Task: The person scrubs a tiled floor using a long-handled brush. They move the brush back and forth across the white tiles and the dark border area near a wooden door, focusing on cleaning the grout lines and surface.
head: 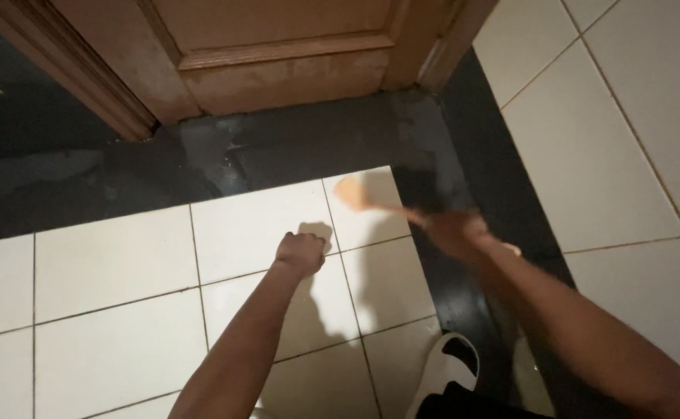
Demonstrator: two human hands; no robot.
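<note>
- The right hand (455, 230) is closed around the near end of a thin orange thing (359, 195), which is blurred; it looks like a cloth or a flat brush head, but its kind cannot be told.
- That orange thing reaches out past the hand, up and to the left, and lies over the corner of a white floor tile (84, 264), right at the edge of the dark border strip (293, 147). Whether it touches the floor cannot be told.
- The left hand (301, 252) is curled into a fist, knuckles toward the floor, low over the white tiles. Nothing shows inside it, so whether it holds anything cannot be told. Its shadow falls on the tile just beyond it.
- The two hands are near each other, the left one closer to the middle of the view, the right one over the seam between white tile and dark strip.
- As a judgement, floor cleaning is under way: the dark strip below the wooden door (278, 54) carries a dull, greyish, smeared patch that reads as wet or soapy, while the white tiles near the hands look plain and bear no such smear.
- How much floor is left to do cannot be judged from this one view.
- A white and black sandal (448, 368) sits at the bottom edge, on the dark strip beside the right forearm.
</note>
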